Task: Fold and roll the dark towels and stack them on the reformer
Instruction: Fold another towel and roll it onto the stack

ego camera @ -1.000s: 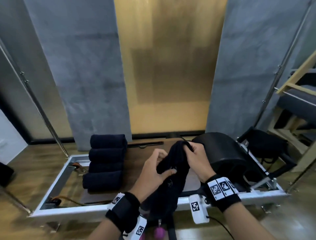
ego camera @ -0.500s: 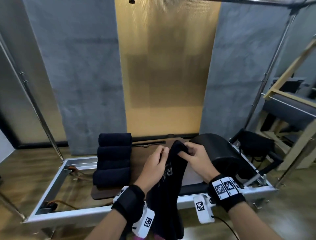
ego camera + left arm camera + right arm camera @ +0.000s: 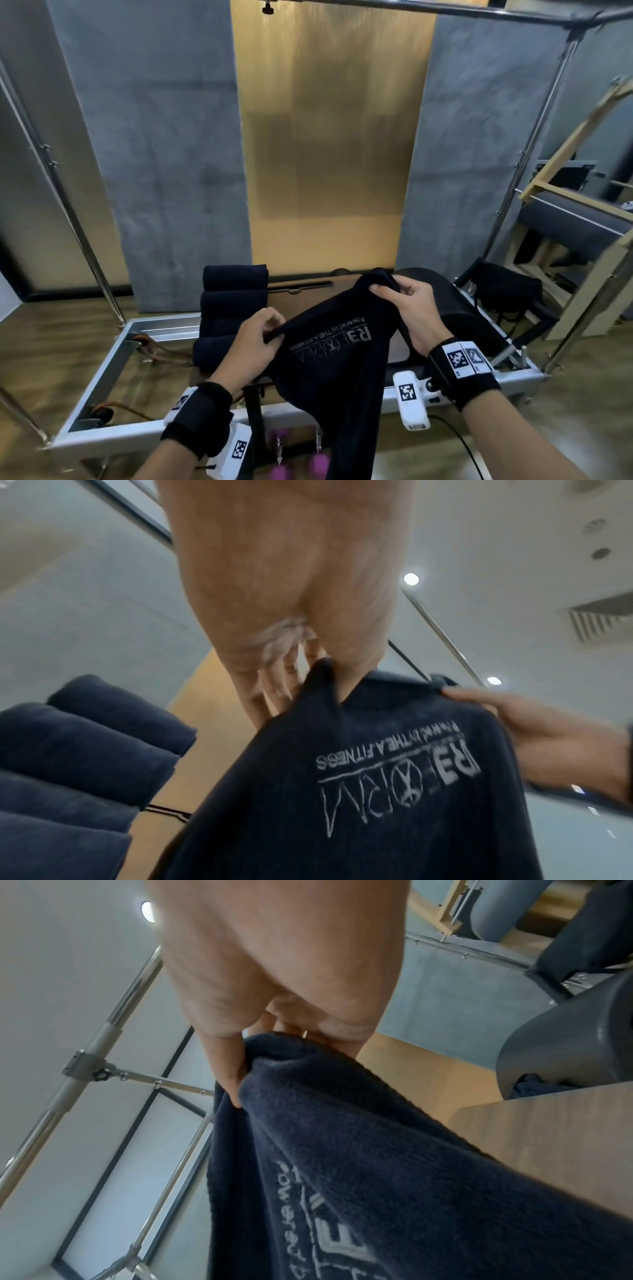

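Your dark towel [image 3: 337,363] is soft, nubby terry with pale printed lettering, hanging limp in the air above the reformer's [image 3: 113,359] near edge. Four rolled towels [image 3: 233,301] sit stacked toward the left of its brown wooden deck, inside a silver metal frame. Grey panels and a gold panel back the room. Your left hand [image 3: 255,342] pinches one top corner, your right hand [image 3: 407,301] the other.

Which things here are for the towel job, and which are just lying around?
For the job:
dark printed towel, held by both hands
four rolled dark towels
silver-framed reformer

Just lying around:
purple dumbbells
black padded barrel
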`<state>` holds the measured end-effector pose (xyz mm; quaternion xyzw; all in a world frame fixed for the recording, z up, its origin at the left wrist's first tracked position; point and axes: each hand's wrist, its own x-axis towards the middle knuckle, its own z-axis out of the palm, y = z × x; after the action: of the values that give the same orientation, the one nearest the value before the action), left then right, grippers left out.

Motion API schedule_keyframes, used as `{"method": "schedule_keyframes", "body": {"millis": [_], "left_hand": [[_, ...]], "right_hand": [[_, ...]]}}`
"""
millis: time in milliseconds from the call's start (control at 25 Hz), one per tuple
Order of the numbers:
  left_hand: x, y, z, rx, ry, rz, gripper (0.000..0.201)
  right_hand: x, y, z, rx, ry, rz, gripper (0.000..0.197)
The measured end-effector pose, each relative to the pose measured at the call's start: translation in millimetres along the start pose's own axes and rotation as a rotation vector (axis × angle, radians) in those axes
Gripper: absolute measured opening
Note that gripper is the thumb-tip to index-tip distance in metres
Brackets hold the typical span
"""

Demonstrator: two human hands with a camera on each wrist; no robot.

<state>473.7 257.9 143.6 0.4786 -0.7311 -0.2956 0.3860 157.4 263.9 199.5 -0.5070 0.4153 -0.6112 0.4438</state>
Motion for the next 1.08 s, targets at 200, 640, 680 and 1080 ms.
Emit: {"method": "schedule_keyframes", "body": {"millis": [200,640,680,1080], "left_hand": [[0.6,-6.5,-21.2,-0.125,0.184,-0.025,0.032],[27.1,-20.0,-21.1,-0.086,0.446,-0.06,0.016],[32.8,-18.9,-18.2,-0.063,0.476,-0.048,0.018],[126.7,-37.7,34.2,0.157,0.524,-0.299,0.019]], "right_hand": [[0.2,9.0,-23.2,-0.056,0.071,-0.007,0.024],[18.4,30.0,-61.2,-0.256,0.314,0.043,0.014],[24.0,34.2,-63.5,-0.294,0.365,0.038,0.013],[121.2,91.7,-79.3,-0.148,0.408,0.195,0.02]]}}
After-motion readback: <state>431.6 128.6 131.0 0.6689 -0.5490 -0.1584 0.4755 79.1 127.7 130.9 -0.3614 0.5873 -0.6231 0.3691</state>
